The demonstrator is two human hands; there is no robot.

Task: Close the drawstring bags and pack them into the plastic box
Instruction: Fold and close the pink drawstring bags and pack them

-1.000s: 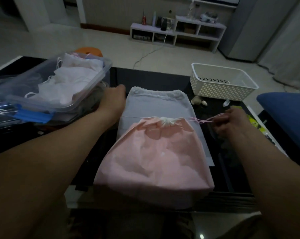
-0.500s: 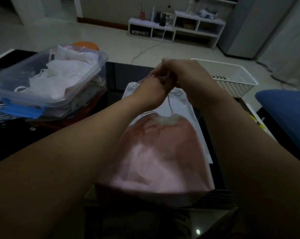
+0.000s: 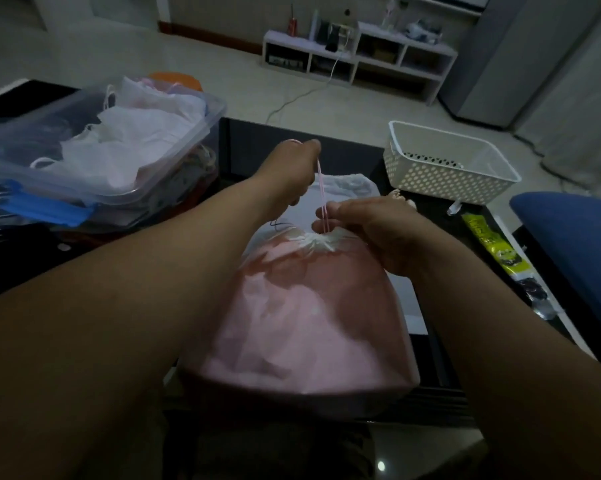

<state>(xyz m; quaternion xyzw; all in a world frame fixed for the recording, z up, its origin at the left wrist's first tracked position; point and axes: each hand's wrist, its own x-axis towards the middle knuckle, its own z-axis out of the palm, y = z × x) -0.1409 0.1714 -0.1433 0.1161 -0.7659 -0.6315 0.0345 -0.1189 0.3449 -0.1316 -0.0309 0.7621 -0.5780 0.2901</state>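
Head camera view, looking down over two bare forearms at a dark glass table [image 3: 257, 147] in a dim room. One pink drawstring bag [image 3: 309, 317] is lying full and puffy in the middle, its gathered neck pointing away from the person. The right hand [image 3: 368, 226] is resting on that neck, fingers curled and pinching the bunched fabric. The left hand [image 3: 288, 171] is hovering just beyond the neck, closed in a fist around the pink drawstring [image 3: 321, 188], which is running taut from the fist down to the neck.

One flat white bag [image 3: 347, 187] is lying under the pink bag, its far end sticking out past the neck.

Two containers are sitting on the table. One clear plastic box [image 3: 202, 133] is standing to the left of the pink bag, open on top and holding a loose heap of white bags [image 3: 126, 147]; how many I cannot tell. A blue latch [image 3: 46, 209] is showing at the box's near side. One white perforated basket [image 3: 448, 168] is standing to the right of and beyond the pink bag; something dark is lying at its bottom, too unclear to name.

One yellow packet [image 3: 493, 244] is lying to the right of the pink bag, near the table edge.
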